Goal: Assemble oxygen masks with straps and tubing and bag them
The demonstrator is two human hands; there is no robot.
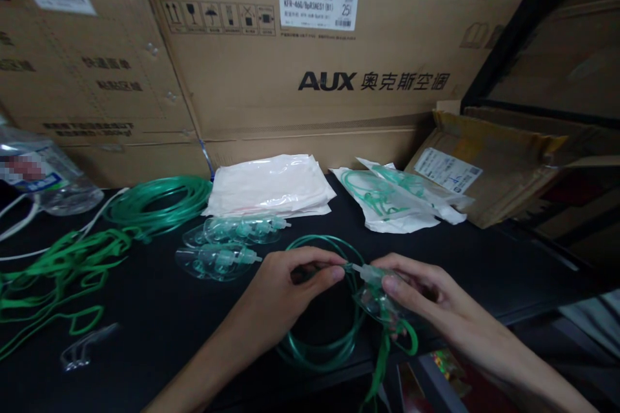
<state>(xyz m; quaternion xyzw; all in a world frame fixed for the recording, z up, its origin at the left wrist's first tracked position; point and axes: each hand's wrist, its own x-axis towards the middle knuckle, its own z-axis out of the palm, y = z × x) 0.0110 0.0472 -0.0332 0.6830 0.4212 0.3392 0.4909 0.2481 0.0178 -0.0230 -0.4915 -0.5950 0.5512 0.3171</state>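
Between thumb and fingers, my left hand (300, 281) pinches the end of a coiled green tube (322, 361). My right hand (421, 287) grips a clear green oxygen mask (375, 302) by its pale nozzle. The tube's end meets the nozzle tip in front of me; how deeply they fit together I cannot tell. A green elastic strap (382, 364) dangles from the mask below my right hand. Left of my hands, several more clear masks (220, 260) lie in two rows on the black table (159, 335).
Behind are a coil of green tubing (159, 203), a stack of white pouches (271, 187) and packed green sets (387, 197). Green straps (62, 264), small clear pieces (84, 348) and a plastic bottle (48, 171) lie left. Large cartons (314, 110) stand behind; an opened box (489, 168) sits right.
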